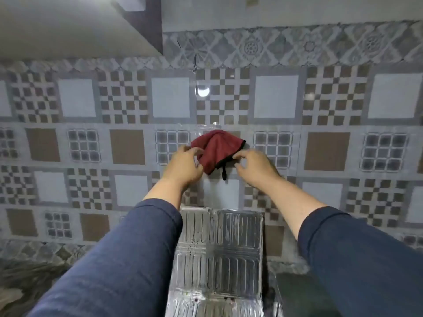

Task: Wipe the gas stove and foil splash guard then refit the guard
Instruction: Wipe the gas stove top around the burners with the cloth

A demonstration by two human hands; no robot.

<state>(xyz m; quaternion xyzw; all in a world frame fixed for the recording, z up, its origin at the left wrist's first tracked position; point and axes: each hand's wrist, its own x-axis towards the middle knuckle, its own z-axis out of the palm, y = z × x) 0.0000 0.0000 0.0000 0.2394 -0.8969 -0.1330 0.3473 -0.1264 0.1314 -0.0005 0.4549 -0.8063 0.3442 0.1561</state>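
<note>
A dark red cloth with a black edge and a black hanging loop is held up against the tiled wall. My left hand grips its left side. My right hand pinches its right edge near the loop. Below my arms, the ribbed foil splash guard stands against the wall, with dark specks on its panels. The gas stove is out of sight.
The patterned tiled wall fills the view. A pale shelf or hood underside juts out at the upper left. A dark object sits at the lower right beside the foil, and dark countertop shows at the lower left.
</note>
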